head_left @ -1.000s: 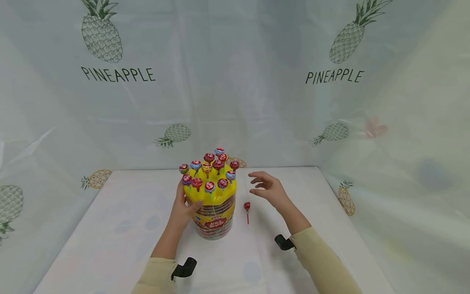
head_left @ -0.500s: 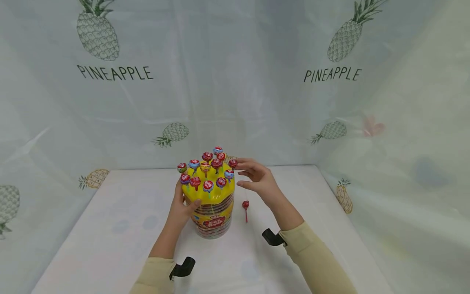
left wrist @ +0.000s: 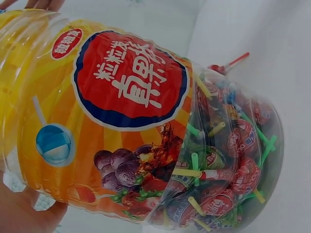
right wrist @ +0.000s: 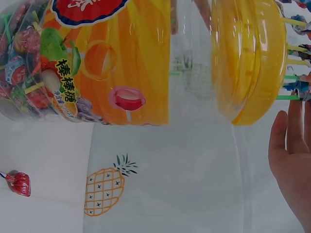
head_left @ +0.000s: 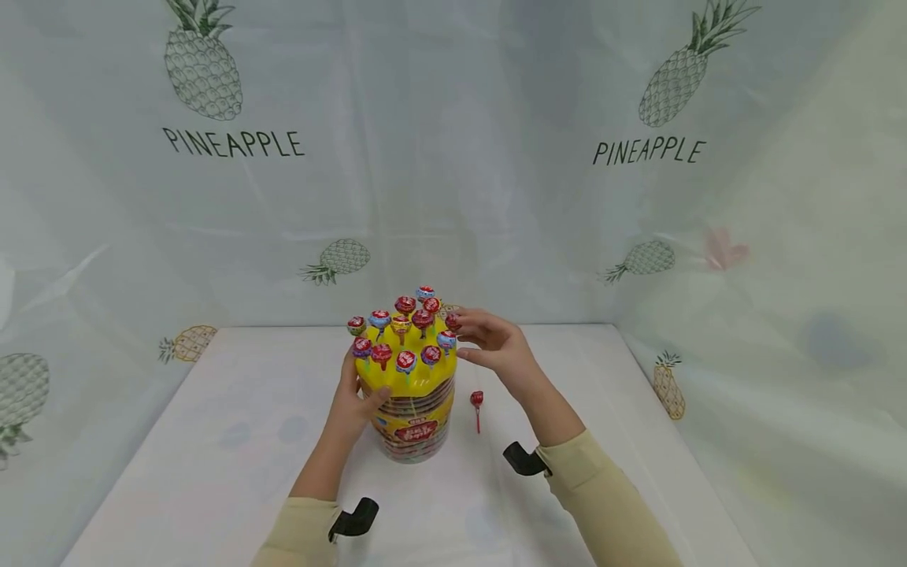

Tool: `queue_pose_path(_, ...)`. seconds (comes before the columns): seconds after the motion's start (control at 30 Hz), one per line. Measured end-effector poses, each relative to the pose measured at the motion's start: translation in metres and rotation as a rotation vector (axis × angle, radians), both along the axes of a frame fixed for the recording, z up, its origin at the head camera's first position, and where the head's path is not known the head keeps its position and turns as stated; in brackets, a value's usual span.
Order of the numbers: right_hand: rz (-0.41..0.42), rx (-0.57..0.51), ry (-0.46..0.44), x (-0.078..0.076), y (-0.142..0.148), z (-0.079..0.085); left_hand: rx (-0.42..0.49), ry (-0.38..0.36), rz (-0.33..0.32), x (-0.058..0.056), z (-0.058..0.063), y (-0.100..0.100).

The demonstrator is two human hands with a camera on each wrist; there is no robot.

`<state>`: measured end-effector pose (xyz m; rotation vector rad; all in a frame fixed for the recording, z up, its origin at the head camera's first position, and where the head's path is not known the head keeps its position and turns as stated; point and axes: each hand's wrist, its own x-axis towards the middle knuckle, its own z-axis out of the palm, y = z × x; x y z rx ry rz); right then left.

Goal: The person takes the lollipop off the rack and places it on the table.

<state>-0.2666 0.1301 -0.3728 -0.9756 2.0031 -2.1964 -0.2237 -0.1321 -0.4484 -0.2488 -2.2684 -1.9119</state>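
A clear plastic candy jar (head_left: 416, 431) with a yellow lid (head_left: 420, 386) stands upright on the table. Several wrapped lollipops stick up from the lid; more fill the jar's lower part (left wrist: 233, 145) in the left wrist view. My left hand (head_left: 357, 405) grips the jar's upper left side, thumb on the front. Beside the lid's right edge, my right hand (head_left: 499, 345) has its fingertips at a red lollipop (head_left: 453, 320), thumb apart below it. In the right wrist view these fingers (right wrist: 294, 131) reach a green-sticked lollipop. Its far fingers are partly hidden.
One loose red lollipop (head_left: 477, 399) lies on the white table (head_left: 234, 480) to the right of the jar. A pineapple-print sheet (head_left: 453, 157) hangs behind the table. Black wrist-camera mounts (head_left: 524, 459) stick out from both sleeves.
My right hand has moved left from above the loose lollipop to the lollipops at the lid's right edge. The left hand and the jar have stayed in place.
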Motion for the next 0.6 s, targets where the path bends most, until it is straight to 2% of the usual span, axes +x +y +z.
queue_pose_path(0.4, -0.032, -0.104, -0.012, -0.001, 0.007, 0.005, -0.009, -0.007, 0.006, 0.001, 0.002, 0.002)
queue_pose_path(0.6, -0.087, -0.090, -0.058, -0.005, 0.017, -0.002, -0.014, -0.014, 0.017, 0.001, 0.001, 0.001)
